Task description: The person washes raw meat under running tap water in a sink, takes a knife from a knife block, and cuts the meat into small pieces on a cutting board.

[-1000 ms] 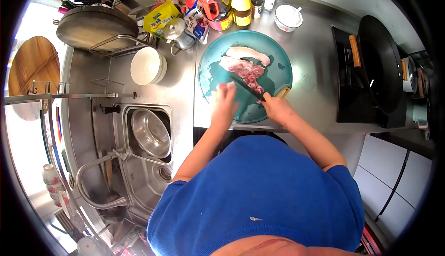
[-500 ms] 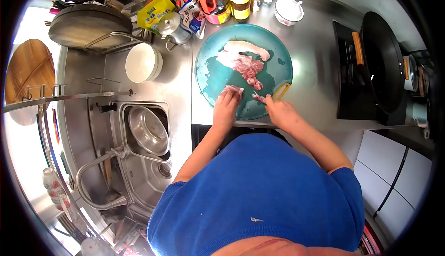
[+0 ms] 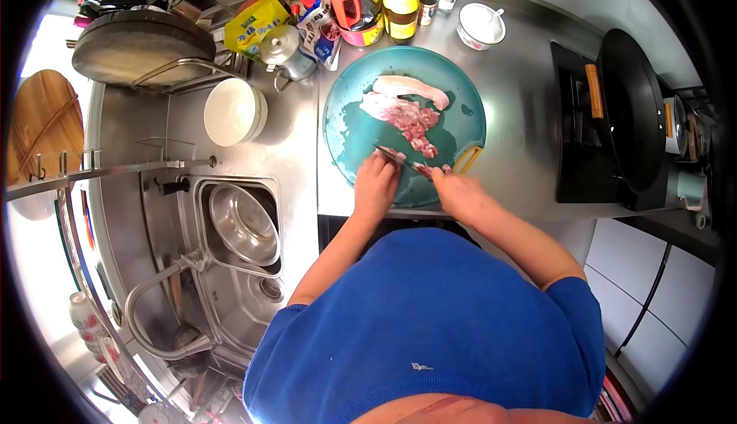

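Note:
On the round teal cutting board (image 3: pixel 349 125) lies raw meat (image 3: pixel 411 121), a pale strip above a heap of pink cut pieces. My left hand (image 3: pixel 376 186) presses a small piece of meat (image 3: pixel 396 155) near the board's front edge, fingers curled over it. My right hand (image 3: pixel 461 194) is closed round the handle of a knife (image 3: pixel 404 163). Its blade points left and lies across the meat at my left fingertips. Most of the handle is hidden in my grip.
Left of the board are a white bowl (image 3: pixel 235 113) and a sink with a metal basin (image 3: pixel 244 224). Bottles (image 3: pixel 401 6) and seasoning bags (image 3: pixel 257 25) stand behind. A lidded bowl (image 3: pixel 481 26) is at the back right. A wok (image 3: pixel 633 109) sits on the stove.
The knife has swung left, and its blade now reaches the meat under my left fingers. My left hand still holds its piece. The whole view has shifted slightly.

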